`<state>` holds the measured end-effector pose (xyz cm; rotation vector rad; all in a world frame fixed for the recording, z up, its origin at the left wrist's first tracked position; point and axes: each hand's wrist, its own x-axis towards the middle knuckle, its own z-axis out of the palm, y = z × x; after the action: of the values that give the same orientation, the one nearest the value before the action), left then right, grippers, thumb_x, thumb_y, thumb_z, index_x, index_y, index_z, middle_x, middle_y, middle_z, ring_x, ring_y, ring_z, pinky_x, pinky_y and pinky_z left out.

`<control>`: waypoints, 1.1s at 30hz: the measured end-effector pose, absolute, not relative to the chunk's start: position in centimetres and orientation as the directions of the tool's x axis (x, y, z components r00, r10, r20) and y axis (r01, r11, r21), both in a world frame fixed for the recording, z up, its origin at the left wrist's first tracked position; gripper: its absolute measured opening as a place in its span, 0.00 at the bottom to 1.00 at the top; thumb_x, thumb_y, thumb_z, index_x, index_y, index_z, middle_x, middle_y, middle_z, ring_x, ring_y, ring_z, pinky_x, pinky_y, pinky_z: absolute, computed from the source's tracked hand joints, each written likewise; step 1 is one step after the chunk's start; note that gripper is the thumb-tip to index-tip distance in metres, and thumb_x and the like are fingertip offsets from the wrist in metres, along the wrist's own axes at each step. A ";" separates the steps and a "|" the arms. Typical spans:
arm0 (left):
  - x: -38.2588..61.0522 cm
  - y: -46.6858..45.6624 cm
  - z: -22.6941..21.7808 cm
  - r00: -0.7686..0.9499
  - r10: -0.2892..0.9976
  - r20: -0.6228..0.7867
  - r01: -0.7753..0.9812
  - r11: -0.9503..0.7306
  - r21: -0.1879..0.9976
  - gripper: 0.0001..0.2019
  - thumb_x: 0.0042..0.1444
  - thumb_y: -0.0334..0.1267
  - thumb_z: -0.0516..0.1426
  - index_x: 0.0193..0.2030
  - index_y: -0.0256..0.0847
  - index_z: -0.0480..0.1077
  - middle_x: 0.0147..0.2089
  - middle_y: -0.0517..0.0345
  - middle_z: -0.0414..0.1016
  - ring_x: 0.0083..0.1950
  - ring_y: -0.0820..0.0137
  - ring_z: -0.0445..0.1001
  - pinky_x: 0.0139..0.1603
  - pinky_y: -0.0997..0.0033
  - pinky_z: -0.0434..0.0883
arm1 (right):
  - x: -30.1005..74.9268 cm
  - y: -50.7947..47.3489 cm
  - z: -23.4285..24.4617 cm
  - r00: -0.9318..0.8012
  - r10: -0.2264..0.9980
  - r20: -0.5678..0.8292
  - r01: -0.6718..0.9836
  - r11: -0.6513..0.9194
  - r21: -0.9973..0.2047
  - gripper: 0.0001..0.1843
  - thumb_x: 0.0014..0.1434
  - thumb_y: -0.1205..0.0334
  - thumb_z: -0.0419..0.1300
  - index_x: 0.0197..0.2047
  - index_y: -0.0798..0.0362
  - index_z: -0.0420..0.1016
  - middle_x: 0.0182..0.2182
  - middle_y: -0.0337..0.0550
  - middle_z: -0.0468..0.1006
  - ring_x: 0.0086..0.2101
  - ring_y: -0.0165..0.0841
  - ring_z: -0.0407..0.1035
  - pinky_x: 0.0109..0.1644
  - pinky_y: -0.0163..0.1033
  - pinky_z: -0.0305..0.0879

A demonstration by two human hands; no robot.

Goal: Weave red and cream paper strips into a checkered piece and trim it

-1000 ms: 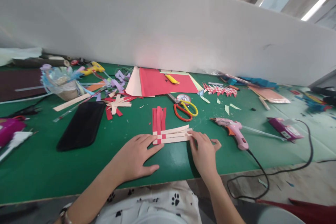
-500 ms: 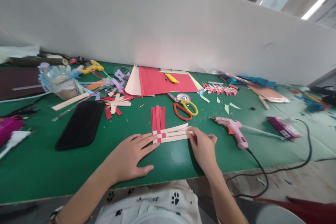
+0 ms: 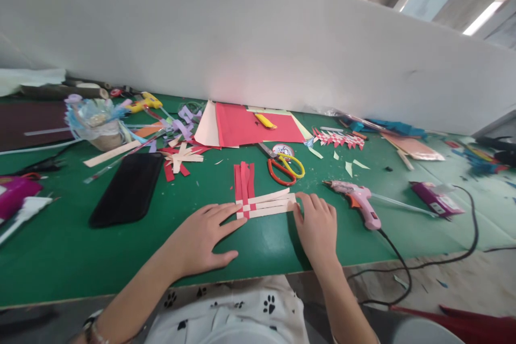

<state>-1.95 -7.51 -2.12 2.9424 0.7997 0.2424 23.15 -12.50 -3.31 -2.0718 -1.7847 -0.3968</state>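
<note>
The woven paper piece (image 3: 244, 208) lies flat on the near side of the green counter (image 3: 262, 252), between the two hands. Its checkered corner is formed where red strips (image 3: 244, 183), pointing away from the person, cross pale strips (image 3: 270, 205), pointing to the right.

Left hand (image 3: 203, 239): spread, not clenched; the fingertips rest on the left edge of the checkered corner, thumb clear on the bare surface. Right hand (image 3: 317, 223): fingers bent, index finger and thumb at the free ends of the pale strips; from where I stand, I cannot tell whether it is pinching them or only touching them.

Change observed: the right hand has shifted slightly outward over the last second, leaving more of the pale ends exposed. The left hand has kept its place at the corner. Effect on the weave: the crossing appears to remain secured, while the pale ends look less firmly held. The uppermost pale strip angles away from the other two.

Adjacent items: scissors (image 3: 287, 168) beyond the weave; pink glue gun (image 3: 362, 200) to the right of the right hand
</note>
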 end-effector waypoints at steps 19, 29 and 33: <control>-2.1 -7.7 -2.6 0.840 0.523 0.143 0.506 -0.852 0.136 0.27 0.52 0.46 0.55 0.60 0.48 0.60 0.61 0.50 0.62 0.59 0.57 0.63 0.56 0.54 0.62 | 17.7 -14.4 -2.9 -0.047 0.957 0.287 0.985 0.091 -0.144 0.24 0.59 0.45 0.49 0.53 0.47 0.67 0.40 0.46 0.69 0.40 0.39 0.61 0.44 0.47 0.48; -2.0 -7.6 -2.3 0.838 0.526 0.149 0.506 -0.849 0.151 0.25 0.52 0.44 0.55 0.59 0.48 0.62 0.62 0.52 0.62 0.58 0.59 0.64 0.56 0.57 0.62 | 19.7 -14.3 -2.9 0.083 0.940 0.330 0.993 -0.051 -0.104 0.18 0.60 0.48 0.49 0.46 0.48 0.71 0.36 0.45 0.69 0.37 0.38 0.60 0.43 0.46 0.46; -1.9 -7.6 -2.1 0.841 0.522 0.142 0.504 -0.851 0.148 0.25 0.52 0.44 0.55 0.58 0.48 0.63 0.62 0.52 0.62 0.58 0.59 0.64 0.56 0.57 0.63 | 19.7 -14.5 -2.6 0.079 0.944 0.321 0.993 -0.046 -0.110 0.19 0.60 0.48 0.48 0.48 0.47 0.70 0.37 0.46 0.69 0.38 0.39 0.60 0.42 0.47 0.46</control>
<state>-1.85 -7.62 -2.11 2.9129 0.8144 0.2707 19.67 -14.46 -2.59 -2.0622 -1.9335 -0.2312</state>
